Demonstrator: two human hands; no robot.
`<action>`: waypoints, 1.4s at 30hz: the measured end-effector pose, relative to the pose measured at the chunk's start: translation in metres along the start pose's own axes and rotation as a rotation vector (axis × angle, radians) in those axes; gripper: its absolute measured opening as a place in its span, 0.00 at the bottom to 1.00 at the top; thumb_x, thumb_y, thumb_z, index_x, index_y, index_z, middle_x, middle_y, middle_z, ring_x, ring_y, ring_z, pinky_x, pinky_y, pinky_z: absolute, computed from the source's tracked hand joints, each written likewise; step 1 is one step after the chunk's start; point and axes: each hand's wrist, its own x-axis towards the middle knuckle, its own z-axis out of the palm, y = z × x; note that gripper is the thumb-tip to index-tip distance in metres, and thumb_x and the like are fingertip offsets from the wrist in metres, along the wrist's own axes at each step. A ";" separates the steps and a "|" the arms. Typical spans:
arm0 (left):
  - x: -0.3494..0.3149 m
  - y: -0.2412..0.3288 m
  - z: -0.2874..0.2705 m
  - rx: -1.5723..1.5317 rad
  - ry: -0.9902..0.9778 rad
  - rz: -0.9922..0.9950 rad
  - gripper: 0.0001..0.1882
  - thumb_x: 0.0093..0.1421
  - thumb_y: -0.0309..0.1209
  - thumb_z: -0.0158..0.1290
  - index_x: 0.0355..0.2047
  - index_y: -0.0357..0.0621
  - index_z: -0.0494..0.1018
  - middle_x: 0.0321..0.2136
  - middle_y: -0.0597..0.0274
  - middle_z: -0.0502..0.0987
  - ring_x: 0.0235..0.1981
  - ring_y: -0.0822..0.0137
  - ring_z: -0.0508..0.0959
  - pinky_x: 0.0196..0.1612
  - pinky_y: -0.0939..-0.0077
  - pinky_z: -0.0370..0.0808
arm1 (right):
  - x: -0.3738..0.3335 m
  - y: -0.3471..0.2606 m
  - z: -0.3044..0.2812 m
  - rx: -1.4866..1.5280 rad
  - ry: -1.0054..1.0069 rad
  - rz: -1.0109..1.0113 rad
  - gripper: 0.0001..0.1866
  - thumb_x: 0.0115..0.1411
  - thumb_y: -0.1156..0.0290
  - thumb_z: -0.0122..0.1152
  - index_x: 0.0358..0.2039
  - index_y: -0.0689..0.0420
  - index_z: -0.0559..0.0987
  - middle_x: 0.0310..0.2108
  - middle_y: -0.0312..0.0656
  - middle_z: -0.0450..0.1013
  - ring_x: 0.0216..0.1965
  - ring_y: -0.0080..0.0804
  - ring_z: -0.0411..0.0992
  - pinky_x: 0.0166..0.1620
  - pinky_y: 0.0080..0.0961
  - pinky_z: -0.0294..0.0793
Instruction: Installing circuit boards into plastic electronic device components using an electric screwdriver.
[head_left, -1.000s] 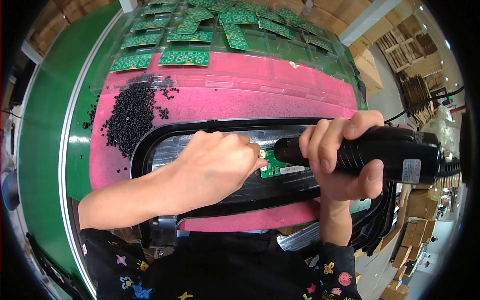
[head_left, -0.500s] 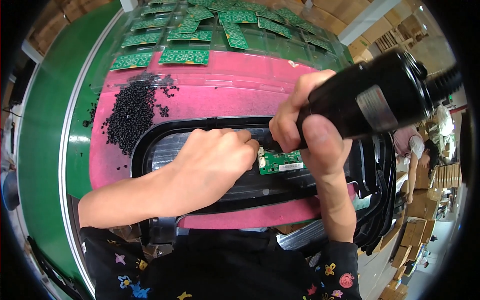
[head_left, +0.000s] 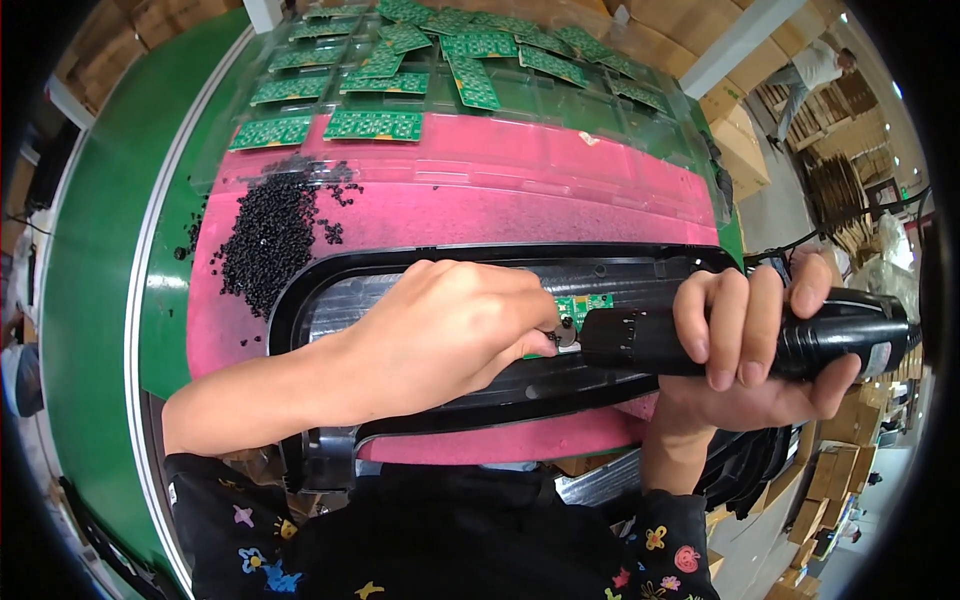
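Circuit board [head_left: 597,301] lies inside black plastic housing [head_left: 345,300]; fastening state hidden.
Right hand [head_left: 730,330] grips electric screwdriver [head_left: 635,338], nose over board; left hand [head_left: 460,315] curled at its tip, can't tell if grip holds anything. Board placed, screws in it not visible; loose black screws [head_left: 265,240] piled left, spare boards [head_left: 374,125] on far clear tray [head_left: 560,165].

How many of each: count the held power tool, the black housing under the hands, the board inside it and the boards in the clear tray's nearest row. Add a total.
Black power tool: 1
Black housing: 1
Half-covered board inside it: 1
Green boards in the nearest row of the clear tray: 2
Total: 5
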 end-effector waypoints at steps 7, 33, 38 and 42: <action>0.003 0.002 0.000 -0.117 0.065 -0.031 0.09 0.49 0.23 0.63 0.30 0.35 0.75 0.26 0.55 0.78 0.26 0.54 0.79 0.28 0.68 0.76 | -0.005 -0.002 -0.003 -0.079 -0.013 0.007 0.22 0.62 0.46 0.52 0.40 0.51 0.64 0.16 0.28 0.64 0.15 0.18 0.64 0.27 0.21 0.68; -0.008 -0.001 0.002 0.298 -0.071 -0.147 0.06 0.53 0.26 0.58 0.29 0.38 0.73 0.25 0.55 0.75 0.30 0.52 0.77 0.29 0.60 0.74 | -0.016 0.015 0.011 -0.321 -0.057 0.286 0.33 0.51 0.40 0.68 0.36 0.54 0.63 0.14 0.32 0.65 0.13 0.23 0.63 0.19 0.21 0.64; -0.009 -0.001 0.001 0.304 -0.056 -0.125 0.05 0.53 0.26 0.56 0.28 0.38 0.73 0.25 0.55 0.75 0.30 0.53 0.77 0.28 0.60 0.73 | -0.015 0.014 0.012 -0.308 -0.147 0.252 0.31 0.52 0.43 0.67 0.36 0.55 0.63 0.14 0.33 0.64 0.13 0.23 0.62 0.19 0.22 0.64; -0.009 0.001 -0.001 0.290 -0.066 -0.130 0.04 0.52 0.25 0.56 0.28 0.38 0.73 0.25 0.55 0.75 0.30 0.53 0.77 0.28 0.60 0.73 | -0.014 0.016 0.018 -0.344 -0.097 0.400 0.28 0.52 0.47 0.67 0.36 0.55 0.64 0.14 0.33 0.64 0.14 0.24 0.62 0.21 0.23 0.64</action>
